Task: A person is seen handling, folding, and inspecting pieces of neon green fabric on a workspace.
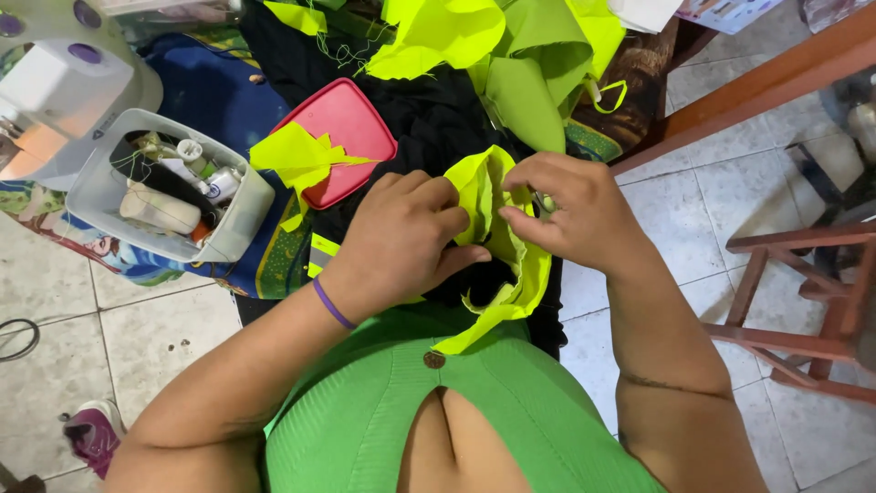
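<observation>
Both hands at lap height. Left hand (406, 239) curled, pinching a neon-yellow fabric strip (500, 246); right hand (570, 212) pinches its fold just beside. Red lid (351, 128) beyond left hand. Best done with edges aligned, cloth taut between the pinches.

Lid (347, 137) right of tub (91, 187); stool (803, 292) far right.

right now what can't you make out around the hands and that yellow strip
- Head view: left hand covers its own fingertips and part of the neon yellow fabric strip.
- Right hand: a small dark item at its fingers, too small to identify.
- Sewing machine: cut off by the left edge.
- Items in the grey plastic bin: too small to name.
</observation>
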